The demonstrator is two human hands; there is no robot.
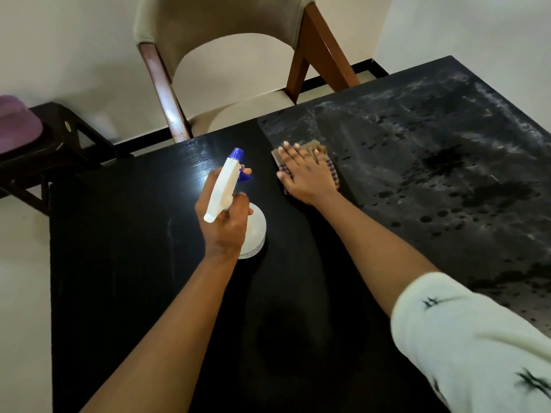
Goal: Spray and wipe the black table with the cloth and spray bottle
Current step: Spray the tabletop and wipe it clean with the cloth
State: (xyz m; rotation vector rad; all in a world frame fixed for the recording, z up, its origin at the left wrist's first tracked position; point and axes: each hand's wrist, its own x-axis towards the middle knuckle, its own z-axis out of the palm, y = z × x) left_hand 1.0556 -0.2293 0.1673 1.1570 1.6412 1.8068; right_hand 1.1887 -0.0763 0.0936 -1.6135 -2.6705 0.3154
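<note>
My left hand grips the neck of a white spray bottle with a blue nozzle, held over the middle of the black table and pointing toward the far edge. My right hand lies flat, fingers straight, pressing a folded checked cloth onto the table. The cloth sits at the boundary of the wet area. The table's right part is covered with droplets and whitish smears; the left part looks dry and dark.
A beige upholstered chair with brown wooden legs stands against the table's far edge. A dark stool with a purple item on it stands at the left. White wall and pale floor surround the table.
</note>
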